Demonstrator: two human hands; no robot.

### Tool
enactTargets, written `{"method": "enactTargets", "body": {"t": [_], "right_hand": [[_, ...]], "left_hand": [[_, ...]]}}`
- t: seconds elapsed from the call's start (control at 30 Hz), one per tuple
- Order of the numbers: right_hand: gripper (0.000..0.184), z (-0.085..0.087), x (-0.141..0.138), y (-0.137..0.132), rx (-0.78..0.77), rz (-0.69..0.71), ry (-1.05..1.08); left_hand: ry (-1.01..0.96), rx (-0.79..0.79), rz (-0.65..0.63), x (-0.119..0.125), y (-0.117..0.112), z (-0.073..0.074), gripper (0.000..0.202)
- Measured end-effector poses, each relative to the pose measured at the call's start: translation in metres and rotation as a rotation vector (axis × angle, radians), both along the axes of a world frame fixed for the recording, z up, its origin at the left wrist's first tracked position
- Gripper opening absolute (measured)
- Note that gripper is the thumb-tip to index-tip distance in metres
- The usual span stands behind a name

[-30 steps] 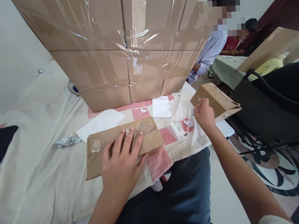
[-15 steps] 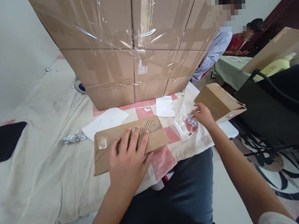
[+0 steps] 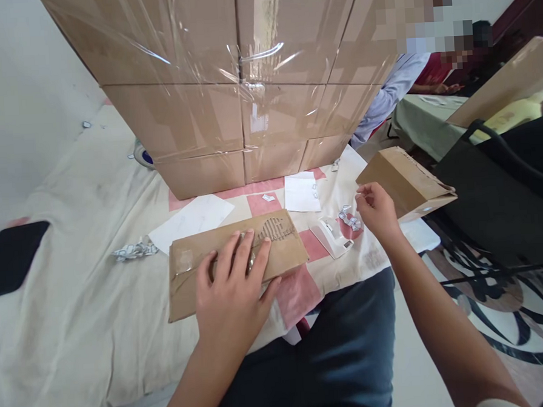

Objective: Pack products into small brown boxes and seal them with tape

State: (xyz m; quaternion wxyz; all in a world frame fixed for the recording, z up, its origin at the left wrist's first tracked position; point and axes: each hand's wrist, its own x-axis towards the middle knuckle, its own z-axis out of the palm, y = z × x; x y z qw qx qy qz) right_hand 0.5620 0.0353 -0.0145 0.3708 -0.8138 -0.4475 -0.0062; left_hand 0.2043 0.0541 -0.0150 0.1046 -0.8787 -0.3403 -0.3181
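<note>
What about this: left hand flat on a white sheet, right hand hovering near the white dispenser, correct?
No: the head view shows the left hand flat on a brown parcel, not a white sheet; the right hand hovers near the white dispenser.

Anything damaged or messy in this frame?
Yes. The flat brown parcel under the left hand has a torn patch baring corrugation. Crumpled paper scraps lie loose on the cloth.

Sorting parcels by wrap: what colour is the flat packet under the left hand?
Brown; the packet shows best in head view.
</note>
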Motion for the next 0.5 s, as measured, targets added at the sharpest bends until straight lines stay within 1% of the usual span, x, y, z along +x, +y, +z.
{"method": "enactTargets", "body": {"t": [0.03,0.13,0.2,0.27,0.3,0.37,0.43,0.5], "right_hand": [[0.007,0.007,-0.017,-0.005,0.029,0.060,0.025],[0.005,0.032,-0.079,-0.025,0.169,0.395,0.178],[0.012,0.047,-0.121,-0.043,0.158,0.574,0.256],[0.020,0.058,-0.156,-0.060,0.128,0.768,0.264],[0.023,0.060,-0.169,-0.067,0.117,0.873,0.274],[0.024,0.062,-0.188,-0.076,0.079,1.034,0.261],[0.023,0.060,-0.199,-0.078,0.020,1.127,0.202],[0.024,0.056,-0.206,-0.077,-0.022,1.166,0.117]], "left_hand": [[-0.066,0.008,-0.020,0.000,-0.001,0.002,0.040],[-0.326,-0.005,-0.095,-0.006,-0.008,0.008,0.026],[-0.455,-0.033,-0.126,-0.014,-0.017,0.011,0.021],[-0.511,-0.050,-0.140,-0.026,-0.027,0.012,0.020],[-0.520,-0.071,-0.142,-0.032,-0.031,0.012,0.019],[-0.525,-0.154,-0.146,-0.043,-0.039,0.014,0.017],[-0.507,-0.248,-0.151,-0.051,-0.045,0.016,0.019],[-0.475,-0.299,-0.147,-0.055,-0.048,0.018,0.022]]}}
